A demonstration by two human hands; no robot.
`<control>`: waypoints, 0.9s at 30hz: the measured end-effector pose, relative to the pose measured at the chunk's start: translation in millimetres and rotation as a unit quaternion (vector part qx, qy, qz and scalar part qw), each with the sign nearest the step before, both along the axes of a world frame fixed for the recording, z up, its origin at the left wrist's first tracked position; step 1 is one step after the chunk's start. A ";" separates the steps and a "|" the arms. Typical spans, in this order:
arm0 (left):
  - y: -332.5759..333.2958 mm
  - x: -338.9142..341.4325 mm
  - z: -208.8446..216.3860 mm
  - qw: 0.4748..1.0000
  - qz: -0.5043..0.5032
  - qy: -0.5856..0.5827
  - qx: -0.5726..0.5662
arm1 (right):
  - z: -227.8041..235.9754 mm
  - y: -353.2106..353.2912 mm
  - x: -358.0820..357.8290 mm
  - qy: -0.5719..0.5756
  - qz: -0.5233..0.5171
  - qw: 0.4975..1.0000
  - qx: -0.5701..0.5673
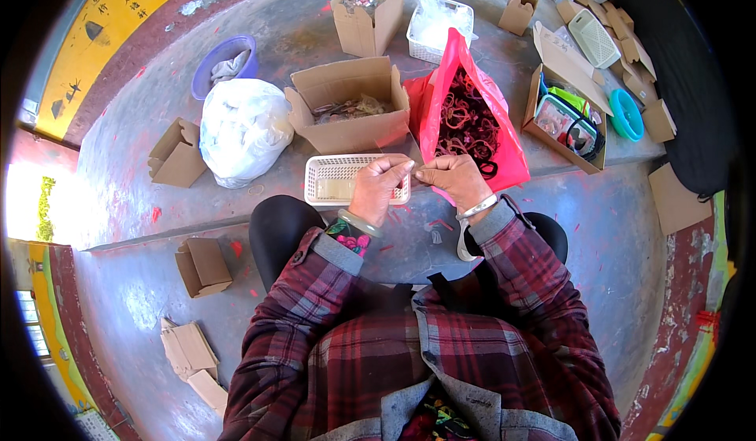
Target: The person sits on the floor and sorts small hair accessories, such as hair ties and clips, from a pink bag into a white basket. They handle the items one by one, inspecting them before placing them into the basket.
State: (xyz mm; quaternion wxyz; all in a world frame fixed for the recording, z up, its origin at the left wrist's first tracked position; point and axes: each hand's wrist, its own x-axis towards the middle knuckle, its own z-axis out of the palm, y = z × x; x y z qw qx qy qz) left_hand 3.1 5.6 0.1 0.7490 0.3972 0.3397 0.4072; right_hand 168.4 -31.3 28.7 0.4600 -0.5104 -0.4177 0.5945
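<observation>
My left hand point(376, 187) and my right hand point(459, 181) face each other above the step edge in front of my knees, thumbs and fingers pinched. Between their fingertips is something thin and dark, too small to make out. Just under my left hand stands a shallow white plastic basket point(315, 179) with a flat, pale, clear-looking piece inside. Beyond my right hand, a bright pink plastic bag point(510, 151) gapes, full of dark reddish loops point(466, 118) that look like hair ties. An open cardboard box point(346, 135) behind the basket holds small clear packets.
A stuffed white plastic bag point(244, 130) and a purple basin point(224, 63) sit at left. Farther back are a tall carton point(370, 27) and a lined white basket point(441, 27). On the right are an open box of odds and ends point(565, 118) and a turquoise basket point(626, 115).
</observation>
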 end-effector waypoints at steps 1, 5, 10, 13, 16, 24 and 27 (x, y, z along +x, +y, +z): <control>-0.8 -0.4 0.8 1.000 0.001 -0.001 -0.005 | -0.8 0.2 -0.3 -0.003 -0.001 1.000 0.007; -3.1 -0.8 6.4 1.000 -0.004 -0.010 -0.016 | 2.7 -0.8 -1.9 -0.043 -0.015 0.999 0.014; -0.8 -2.6 -2.6 0.999 -0.014 -0.025 -0.028 | 5.3 -0.9 -3.2 -0.092 -0.036 0.995 0.021; -1.5 0.6 -1.8 0.999 -0.001 -0.037 -0.038 | 5.8 -1.9 -2.9 -0.117 -0.040 0.992 0.030; -2.7 2.9 0.1 0.999 0.034 -0.002 -0.019 | 12.1 -1.5 -5.0 -0.269 -0.072 0.952 0.127; -24.0 15.9 10.7 0.999 0.022 -0.031 -0.033 | 19.7 -3.7 -13.6 -0.660 -0.065 0.649 0.373; -20.2 13.0 5.5 0.999 -0.004 -0.028 -0.023 | 13.6 -7.8 -25.5 -0.633 -0.035 0.661 0.402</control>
